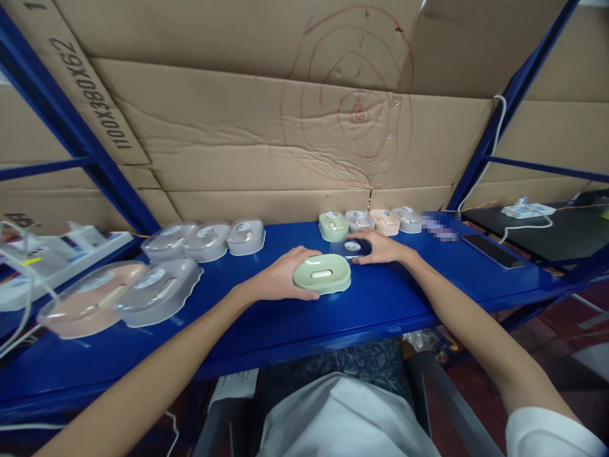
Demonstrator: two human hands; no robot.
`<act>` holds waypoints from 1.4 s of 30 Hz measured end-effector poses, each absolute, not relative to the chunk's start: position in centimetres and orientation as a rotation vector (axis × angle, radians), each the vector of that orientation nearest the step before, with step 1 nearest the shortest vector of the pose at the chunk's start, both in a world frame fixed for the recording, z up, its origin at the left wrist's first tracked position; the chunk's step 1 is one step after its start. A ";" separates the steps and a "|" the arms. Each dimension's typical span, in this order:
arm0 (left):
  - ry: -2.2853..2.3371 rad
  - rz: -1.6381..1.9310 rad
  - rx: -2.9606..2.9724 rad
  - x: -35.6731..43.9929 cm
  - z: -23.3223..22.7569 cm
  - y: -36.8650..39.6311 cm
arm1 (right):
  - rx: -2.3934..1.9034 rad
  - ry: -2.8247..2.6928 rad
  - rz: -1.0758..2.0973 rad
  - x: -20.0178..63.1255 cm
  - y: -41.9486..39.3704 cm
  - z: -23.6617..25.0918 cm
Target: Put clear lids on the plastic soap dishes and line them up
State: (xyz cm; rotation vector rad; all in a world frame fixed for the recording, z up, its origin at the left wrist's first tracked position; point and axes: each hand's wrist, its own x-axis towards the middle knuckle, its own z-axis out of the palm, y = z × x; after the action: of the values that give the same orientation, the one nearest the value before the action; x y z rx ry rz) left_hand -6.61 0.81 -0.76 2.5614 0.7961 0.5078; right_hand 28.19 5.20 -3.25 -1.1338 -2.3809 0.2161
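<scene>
Box of pale green oval plastic, uncovered, is mid-way along the blue surface, left hand gripping its end; right hand pinches a clear labelled plastic lid, unfitted; surrounding pastel plastic boxes look already lidded.

Behind the blue metal bench I see a wall of creased brown cardboard, with wobbly hand-drawn red rings (rather like a target, to my eye) and, towards the left, black printed figures reading 1100X380X62. I make out a thin white cable hanging by the slanted blue metal post at right, a dark, flat rectangular phone on the bench, and a white plastic power strip on a black tabletop beyond.
</scene>
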 end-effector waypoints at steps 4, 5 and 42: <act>0.790 0.509 2.547 -6.6 -0.8 0.8 | -1.117 -2.413 0.181 28.1 5.2 -3.3; 0.793 0.506 2.548 -6.6 -0.9 0.8 | -1.112 -2.415 0.175 28.1 5.2 -3.3; 0.836 0.558 2.571 -5.7 -1.9 0.7 | -0.694 -2.428 0.193 19.7 -0.4 -3.3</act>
State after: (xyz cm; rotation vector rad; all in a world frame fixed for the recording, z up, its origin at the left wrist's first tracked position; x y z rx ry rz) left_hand -5.71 0.67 -1.93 2.5706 0.8359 0.5585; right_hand 19.72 -0.43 -3.28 -0.6939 -2.4281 0.1926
